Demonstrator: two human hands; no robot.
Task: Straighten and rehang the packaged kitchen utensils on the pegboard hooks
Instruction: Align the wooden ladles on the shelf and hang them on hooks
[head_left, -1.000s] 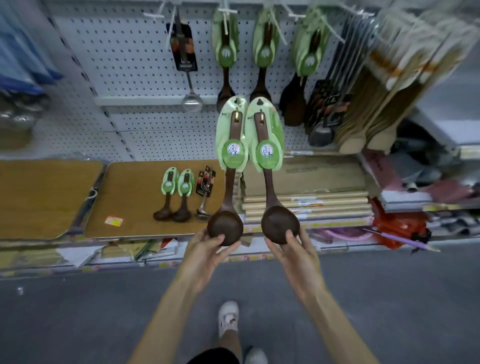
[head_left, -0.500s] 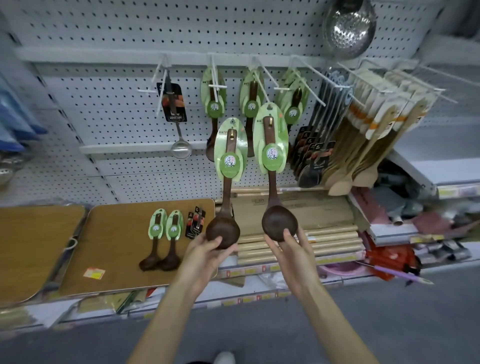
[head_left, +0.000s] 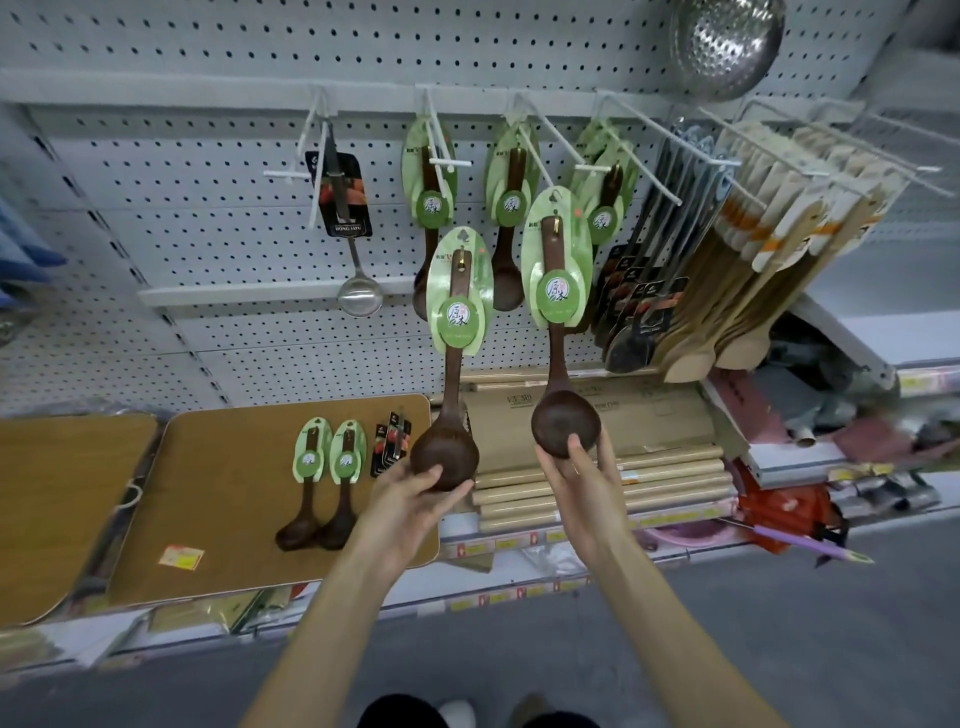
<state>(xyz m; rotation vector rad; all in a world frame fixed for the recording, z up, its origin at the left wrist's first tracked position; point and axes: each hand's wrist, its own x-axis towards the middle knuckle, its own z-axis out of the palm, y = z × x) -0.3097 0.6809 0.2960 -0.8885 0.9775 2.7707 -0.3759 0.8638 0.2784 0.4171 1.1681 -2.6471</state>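
My left hand (head_left: 410, 499) grips the bowl of a dark wooden ladle (head_left: 453, 374) with a green card on its handle, held upright. My right hand (head_left: 582, 480) grips the bowl of a second green-carded ladle (head_left: 561, 332), raised a little higher, its card top just below the white pegboard hooks (head_left: 540, 140). Matching carded ladles hang on three hooks: the left one (head_left: 430, 182), the middle one (head_left: 511, 176) and the right one (head_left: 605, 182). Two more carded ladles (head_left: 324, 478) lie on a wooden board (head_left: 223, 493) on the shelf.
A steel ladle (head_left: 348, 223) on a black card hangs at the left. Black-carded utensils (head_left: 639, 291) and pale wooden spatulas (head_left: 769, 249) crowd the hooks at the right. A steel strainer (head_left: 727, 47) hangs above. Rolling pins (head_left: 602, 488) and a flat carton lie on the shelf.
Both hands have lifted the two ladles from shelf height up toward the hooks. The right ladle now stands higher than the left. The view has tilted up.
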